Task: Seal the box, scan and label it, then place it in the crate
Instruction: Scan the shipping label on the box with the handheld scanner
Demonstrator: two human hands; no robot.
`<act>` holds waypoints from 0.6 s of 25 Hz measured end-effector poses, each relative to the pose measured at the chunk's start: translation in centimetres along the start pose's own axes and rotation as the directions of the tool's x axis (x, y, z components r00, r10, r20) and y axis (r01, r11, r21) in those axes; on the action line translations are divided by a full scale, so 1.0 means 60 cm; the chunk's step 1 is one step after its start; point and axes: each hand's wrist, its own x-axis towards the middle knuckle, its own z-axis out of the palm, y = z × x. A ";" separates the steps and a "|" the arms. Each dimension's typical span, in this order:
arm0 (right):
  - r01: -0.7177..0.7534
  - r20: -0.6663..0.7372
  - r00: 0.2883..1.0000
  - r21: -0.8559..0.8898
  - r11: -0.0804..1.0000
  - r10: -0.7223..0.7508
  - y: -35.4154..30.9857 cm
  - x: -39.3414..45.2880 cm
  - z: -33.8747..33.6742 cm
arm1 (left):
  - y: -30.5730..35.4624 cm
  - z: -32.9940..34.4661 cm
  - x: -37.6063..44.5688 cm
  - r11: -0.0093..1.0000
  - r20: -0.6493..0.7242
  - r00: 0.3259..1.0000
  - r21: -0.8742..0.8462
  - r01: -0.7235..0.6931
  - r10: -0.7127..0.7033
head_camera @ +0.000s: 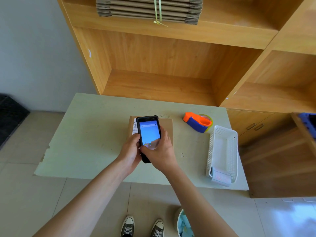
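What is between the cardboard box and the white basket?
Nothing: in the head view, only bare pale tabletop separates the brown cardboard box from the white plastic basket. The orange-and-blue tape dispenser sits farther back.

Bright, even daylight; soft shadows only. Window glare on floor (pixel 290 218) at 5 o'clock. Screen (pixel 149 133) lit, slightly blown out. Wide-angle bowing on shelf (pixel 171 53) edges, 12 to 3 o'clock. Center sharp, corners soft.

pale grey wall (pixel 34 48) at left; light tiled floor (pixel 25 194); wooden shelving (pixel 162 53) behind pale green table (pixel 89 134); daylight patch on floor, lower right.
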 end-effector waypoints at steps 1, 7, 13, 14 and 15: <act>-0.005 0.001 1.000 -0.048 0.999 0.005 0.001 0.003 -0.001 | -0.002 0.001 0.003 1.000 0.013 1.000 0.020 -0.020 0.020; 0.020 -0.114 0.992 -0.205 0.979 -0.044 0.003 0.024 -0.003 | -0.010 0.003 0.026 0.976 0.068 0.987 0.157 -0.153 0.144; 0.014 -0.243 0.967 -0.235 0.972 -0.073 0.029 0.036 -0.026 | -0.032 -0.014 0.068 0.479 0.339 0.873 0.736 -0.478 0.351; 0.000 -0.262 0.963 -0.238 0.971 -0.064 0.037 0.039 -0.033 | -0.040 -0.020 0.079 0.301 0.351 0.871 0.837 -0.457 0.344; -0.013 -0.280 0.958 -0.241 0.971 -0.056 0.045 0.041 -0.041 | -0.048 -0.028 0.089 0.130 0.359 0.869 0.897 -0.422 0.342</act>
